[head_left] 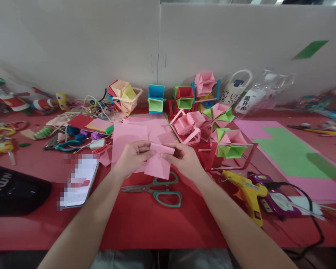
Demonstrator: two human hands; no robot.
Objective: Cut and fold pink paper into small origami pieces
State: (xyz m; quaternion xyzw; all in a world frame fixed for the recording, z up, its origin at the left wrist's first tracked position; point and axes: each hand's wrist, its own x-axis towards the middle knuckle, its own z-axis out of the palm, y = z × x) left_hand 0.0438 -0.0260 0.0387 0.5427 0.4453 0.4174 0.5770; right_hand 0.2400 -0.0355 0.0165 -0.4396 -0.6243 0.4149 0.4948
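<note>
A small pink sheet of paper (158, 167) is held up between my two hands, its top edge folded over toward me. My left hand (134, 157) pinches its left side between thumb and fingers. On the right side my right hand (183, 158) grips the folded edge, thumb in front. Beneath the paper lie scissors (167, 194) with green handles, blades pointing left. Larger pink sheets (126, 136) are spread flat on the red table just behind my hands.
Several folded-paper wheels on stands, such as a pink and green one (231, 144), stand behind and right. A yellow glue gun (249, 192) lies by a purple power strip (280, 201) with a black cord. At left are a phone (82, 181) and a black object (16, 190).
</note>
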